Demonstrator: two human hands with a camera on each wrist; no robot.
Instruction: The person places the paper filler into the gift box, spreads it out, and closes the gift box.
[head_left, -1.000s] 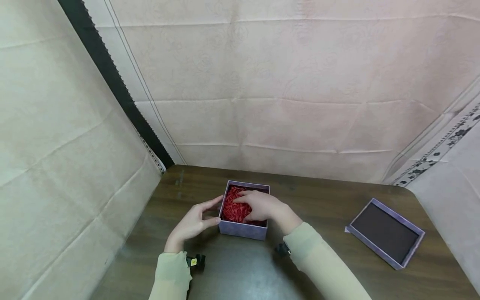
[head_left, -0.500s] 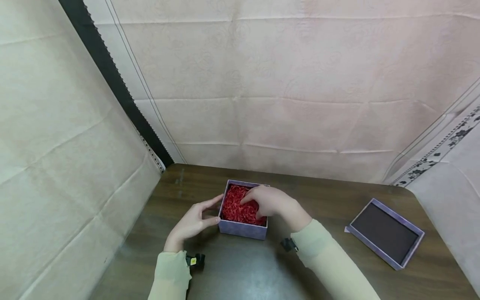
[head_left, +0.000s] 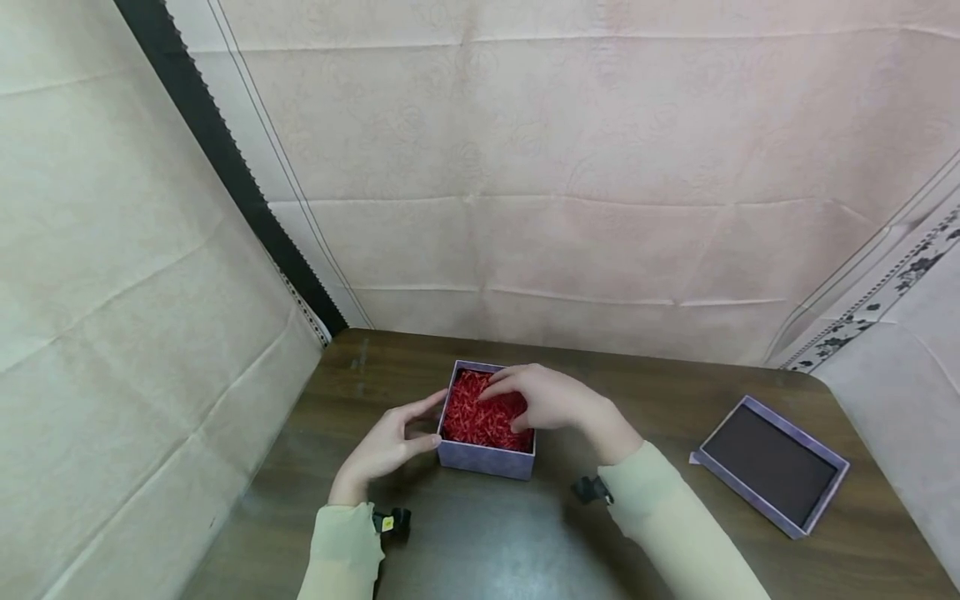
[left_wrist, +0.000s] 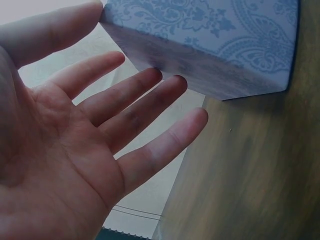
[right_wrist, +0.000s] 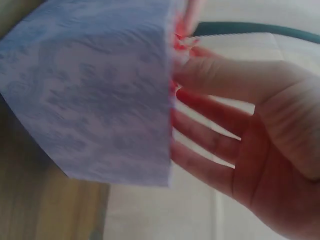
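Handling of the shredded fill in an open box. The box (head_left: 486,460), purple and patterned, stands upright on the wooden table (head_left: 420,358) and serves as landmark. Red shredded paper (head_left: 474,417) lies inside it, spread across most of the interior, with some strands showing at the rim in the right wrist view. The left hand (head_left: 386,450), at the left of the box, is not closed round anything: its thumb touches the near left corner and its index fingertip meets the left side toward the far end. The left wrist view shows its fingers straight and parted; whether the remaining fingertips touch the wall cannot be told. The right hand (head_left: 551,402) reaches over the right side of the box, fingers lightly bent above the fill, thumb apart from them—no pinch is evident. The right wrist view is blurred, so how deep the fingertips sit among the strands is uncertain. The lid (head_left: 772,468) lies well apart, to the right of the box, dark inner face up. The step in hand appears to be spreading or loosening the fill by fingertip. The next move would seem to call for a light touch inside the walls—strands near the rim could be dragged over it—with the left hand steadying the box against any sideways push.
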